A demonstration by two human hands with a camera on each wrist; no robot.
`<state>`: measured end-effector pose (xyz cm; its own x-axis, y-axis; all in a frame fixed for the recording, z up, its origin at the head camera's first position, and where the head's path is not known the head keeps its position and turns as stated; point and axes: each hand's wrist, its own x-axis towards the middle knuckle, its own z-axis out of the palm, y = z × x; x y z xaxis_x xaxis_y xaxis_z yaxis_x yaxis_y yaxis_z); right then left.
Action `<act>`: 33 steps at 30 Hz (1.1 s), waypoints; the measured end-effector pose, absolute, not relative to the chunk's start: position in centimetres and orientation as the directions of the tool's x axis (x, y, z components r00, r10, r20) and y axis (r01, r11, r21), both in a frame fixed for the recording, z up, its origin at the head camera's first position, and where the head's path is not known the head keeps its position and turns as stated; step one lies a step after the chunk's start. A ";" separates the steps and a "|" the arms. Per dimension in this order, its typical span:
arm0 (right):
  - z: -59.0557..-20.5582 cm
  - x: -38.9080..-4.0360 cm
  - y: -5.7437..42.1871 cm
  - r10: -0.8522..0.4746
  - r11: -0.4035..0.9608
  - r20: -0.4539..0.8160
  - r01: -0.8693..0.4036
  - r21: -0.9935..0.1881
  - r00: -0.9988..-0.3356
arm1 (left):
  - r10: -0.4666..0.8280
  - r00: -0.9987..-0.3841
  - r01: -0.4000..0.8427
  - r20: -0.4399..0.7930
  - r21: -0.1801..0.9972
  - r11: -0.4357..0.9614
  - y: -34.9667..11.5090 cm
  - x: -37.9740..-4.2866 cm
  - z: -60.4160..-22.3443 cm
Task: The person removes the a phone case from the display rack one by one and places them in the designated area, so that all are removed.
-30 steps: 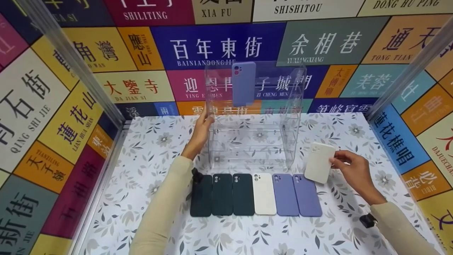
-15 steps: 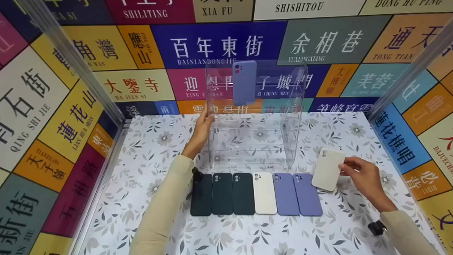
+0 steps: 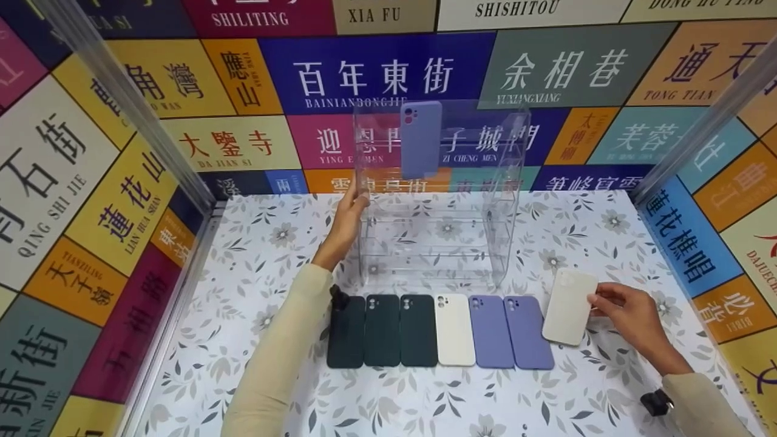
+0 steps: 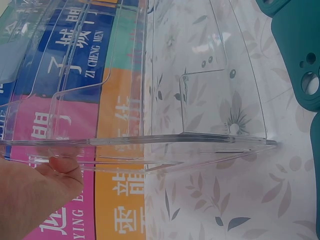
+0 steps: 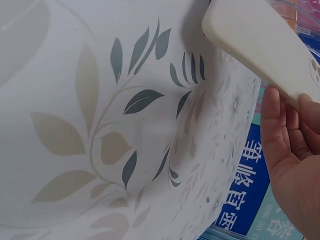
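My right hand (image 3: 631, 315) pinches a cream phone case (image 3: 569, 309) by its right edge, thumb on the back face. The case is tilted, just right of the row of cases on the table. In the right wrist view, the cream case (image 5: 260, 42) is held above the patterned surface. With my left hand (image 3: 347, 221) I grip the left side of a clear tiered display rack (image 3: 502, 243); the left wrist view has the thumb (image 4: 65, 165) at the rack's edge. One purple phone case (image 3: 421, 139) leans upright on the rack's top tier.
In front of the rack lies a row of phone cases: dark green cases (image 3: 382, 331) at left, one cream case (image 3: 455, 331), then purple cases (image 3: 493, 332). A floral cover (image 3: 273, 388) lies over the table. Colourful lettered panels (image 3: 376, 73) wall the back and sides.
My right hand has moved the cream case toward me and to the right, off the rightmost purple case it overlapped in view. The left hand stays on the rack.
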<state>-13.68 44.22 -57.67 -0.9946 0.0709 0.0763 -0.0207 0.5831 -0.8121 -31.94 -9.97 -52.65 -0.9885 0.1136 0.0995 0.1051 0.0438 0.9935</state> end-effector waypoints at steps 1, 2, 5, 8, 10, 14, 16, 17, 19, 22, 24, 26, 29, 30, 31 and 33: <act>-57.7 -13.7 44.4 0.064 0.581 0.072 -0.022 -0.814 -0.995 | 0.113 -0.989 0.103 0.097 0.994 0.045 -9.9 -32.0 -52.6; -57.8 -13.7 44.5 0.058 0.581 0.067 -0.021 -0.813 -0.996 | 0.113 -0.989 0.101 0.095 0.994 0.045 -9.9 -32.0 -52.6; -57.9 -13.7 44.9 0.043 0.591 0.053 -0.017 -0.806 -0.998 | 0.110 -0.989 0.101 0.095 0.994 0.047 -9.9 -32.0 -52.5; -58.0 -13.5 45.3 0.027 0.603 0.036 -0.013 -0.798 -0.999 | 0.110 -0.989 0.102 0.096 0.994 0.045 -9.8 -32.0 -52.4; -58.1 -13.3 45.5 0.018 0.595 0.023 -0.008 -0.804 -1.000 | 0.109 -0.990 0.098 0.092 0.994 0.045 -9.8 -32.0 -52.4; -58.4 -13.0 45.5 -0.001 0.546 -0.017 0.013 -0.837 -1.000 | 0.114 -0.989 0.101 0.095 0.994 0.048 -9.8 -32.0 -52.4; -58.6 -13.0 45.4 -0.007 0.528 -0.034 0.025 -0.849 -0.999 | 0.116 -0.988 0.106 0.100 0.993 0.046 -9.8 -31.9 -52.4; -58.7 -13.0 45.3 -0.009 0.524 -0.041 0.030 -0.851 -0.999 | 0.115 -0.988 0.108 0.102 0.993 0.046 -9.8 -31.9 -52.5; -59.0 -13.0 45.2 -0.022 0.531 -0.042 0.024 -0.847 -0.999 | 0.113 -0.988 0.109 0.103 0.993 0.043 -9.8 -31.9 -52.5; -59.4 -13.1 45.0 -0.035 0.549 -0.036 0.011 -0.836 -0.999 | 0.105 -0.989 0.107 0.102 0.994 0.040 -9.7 -31.9 -52.5; -59.7 -13.2 45.0 -0.035 0.559 -0.031 0.006 -0.829 -0.999 | 0.102 -0.990 0.105 0.101 0.994 0.038 -9.7 -31.9 -52.4; -59.8 -13.2 44.9 -0.033 0.569 -0.031 0.007 -0.822 -0.999 | 0.097 -0.990 0.102 0.098 0.994 0.038 -9.7 -31.9 -52.4; -59.9 -13.2 44.8 -0.029 0.584 -0.041 0.017 -0.812 -0.999 | 0.093 -0.991 0.099 0.094 0.994 0.043 -9.7 -31.9 -52.3; -60.0 -13.2 44.8 -0.031 0.585 -0.049 0.021 -0.810 -0.998 | 0.092 -0.991 0.098 0.093 0.994 0.045 -9.7 -31.9 -52.3; -60.0 -13.2 44.8 -0.036 0.591 -0.057 0.025 -0.806 -0.998 | 0.091 -0.992 0.097 0.092 0.994 0.047 -9.7 -31.9 -52.3; -59.9 -13.2 44.6 -0.042 0.598 -0.076 0.036 -0.801 -0.996 | 0.093 -0.991 0.097 0.092 0.994 0.049 -9.7 -31.9 -52.3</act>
<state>-13.20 44.64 -59.95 -0.9962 -0.0417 -0.0763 0.0363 0.5979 -0.8007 -31.93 -9.72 -52.34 -0.9914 0.0927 0.0923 0.0971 0.0489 0.9941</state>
